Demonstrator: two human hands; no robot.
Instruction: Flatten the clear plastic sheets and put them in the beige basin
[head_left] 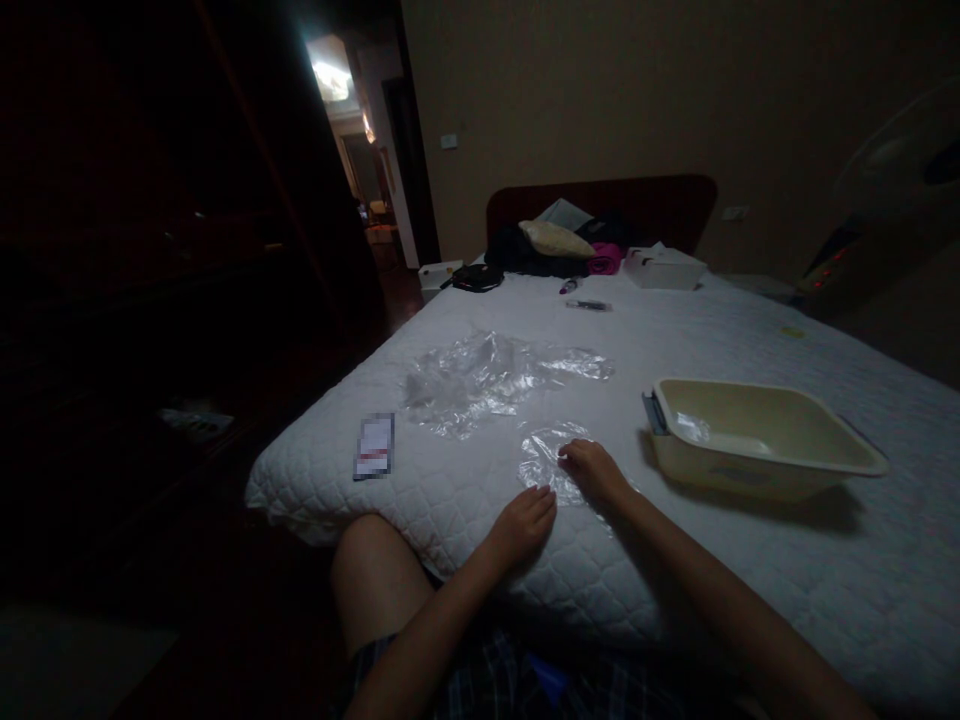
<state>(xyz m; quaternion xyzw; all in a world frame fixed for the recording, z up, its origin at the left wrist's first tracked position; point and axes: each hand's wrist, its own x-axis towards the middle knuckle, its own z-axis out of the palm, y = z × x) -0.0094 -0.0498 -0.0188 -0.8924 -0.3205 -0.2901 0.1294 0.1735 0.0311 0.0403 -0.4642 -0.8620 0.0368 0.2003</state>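
Observation:
A clear, crinkled plastic bag lies on the white quilted bed cover in front of me. My right hand is over its right part, with the fingers curled and closed on the thin plastic. At the bag's near left edge rests my left hand, palm down, its fingers stretched out and holding nothing. Just beyond, a larger heap of clear plastic bags is spread over the cover. A cream plastic bin with grey handle clips stands to the right of my right hand; little of its inside shows.
A phone lies near the bed's left edge. Toward the headboard are a white box, a dark pouch, a pillow and a pink roll. A fan stands at the right.

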